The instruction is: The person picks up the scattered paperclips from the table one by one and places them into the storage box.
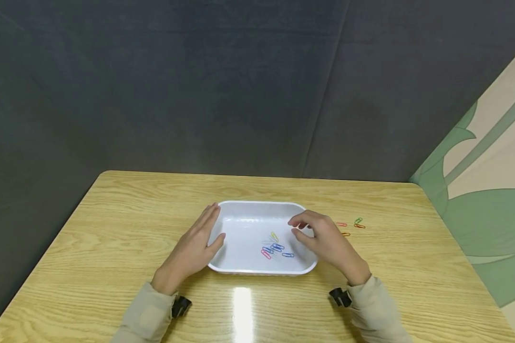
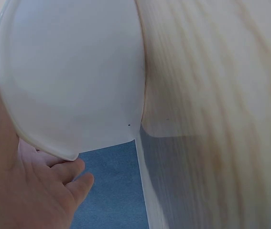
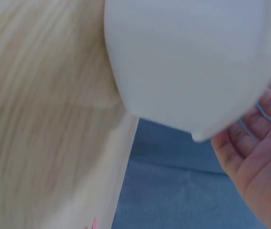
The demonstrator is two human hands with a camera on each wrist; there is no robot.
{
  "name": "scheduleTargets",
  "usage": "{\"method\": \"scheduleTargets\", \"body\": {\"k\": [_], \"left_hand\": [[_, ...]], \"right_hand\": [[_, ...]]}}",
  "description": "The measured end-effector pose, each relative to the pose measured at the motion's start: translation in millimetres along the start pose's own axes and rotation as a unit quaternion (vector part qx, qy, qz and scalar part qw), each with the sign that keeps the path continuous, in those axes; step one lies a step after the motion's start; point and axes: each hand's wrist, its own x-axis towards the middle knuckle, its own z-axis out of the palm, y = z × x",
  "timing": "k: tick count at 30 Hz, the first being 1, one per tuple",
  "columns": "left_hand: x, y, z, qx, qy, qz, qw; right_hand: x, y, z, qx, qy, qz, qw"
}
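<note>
A white tray (image 1: 244, 272) stands on the wooden table with several paper clips (image 1: 276, 247) inside, blue, pink, yellow and pale ones, toward its right half. My left hand (image 1: 195, 245) rests at the tray's left rim, fingers fairly straight and the thumb reaching over the edge. Over the right rim is my right hand (image 1: 326, 238), its fingers bent and the thumb apart from them; I see nothing between the tips. In both wrist views the tray's outer wall (image 2: 78, 81) fills much of the picture and hides its contents.
To the right of the tray, behind the right hand, several loose paper clips (image 1: 359, 226) lie on the table (image 1: 124, 238), red, orange and green. A dark cloth (image 1: 197, 95) hangs along the table's far edge. A wall with painted leaves (image 1: 489, 214) is at the right.
</note>
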Motion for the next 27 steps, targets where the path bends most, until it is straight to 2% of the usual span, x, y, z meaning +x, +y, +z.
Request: {"method": "scheduleTargets", "body": {"k": [8, 17, 27], "left_hand": [[0.3, -0.2, -0.4, 0.001, 0.001, 0.001, 1.0000], [0.1, -0.8, -0.2, 0.000, -0.002, -0.003, 1.0000], [0.4, -0.9, 0.7, -0.004, -0.001, -0.003, 1.0000]], "right_hand": [[-9.1, 11.7, -15.2, -0.021, 0.030, 0.006, 0.999], [-19.4, 26.6, -27.3, -0.042, 0.039, 0.023, 0.998], [-31.7, 46.3, -36.1, -0.056, 0.058, 0.019, 0.997]]}}
